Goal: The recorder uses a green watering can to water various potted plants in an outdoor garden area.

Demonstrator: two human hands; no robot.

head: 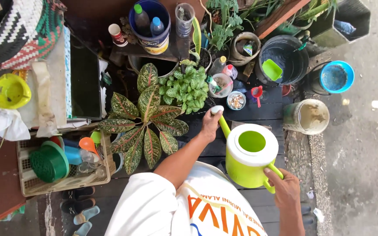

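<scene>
My right hand [286, 189] grips the curved handle of a lime-green watering can [241, 168] with a white top and an open round filler hole. My left hand [211, 124] holds the can's thin green spout just below its white tip. The tip points toward a small bushy green plant [187, 88]. To the left of my left arm stands a plant with big red-and-green patterned leaves [147, 126]. The can hovers over dark wooden boards [267, 111], close to my white shirt.
Behind the plants are a blue bucket holding bottles [162, 39], a black bucket with a green scoop [287, 65], a blue basin [337, 76] and a dirty white bucket [307, 116]. A crate of plastic ware [62, 168] and sandals [82, 205] lie at the left.
</scene>
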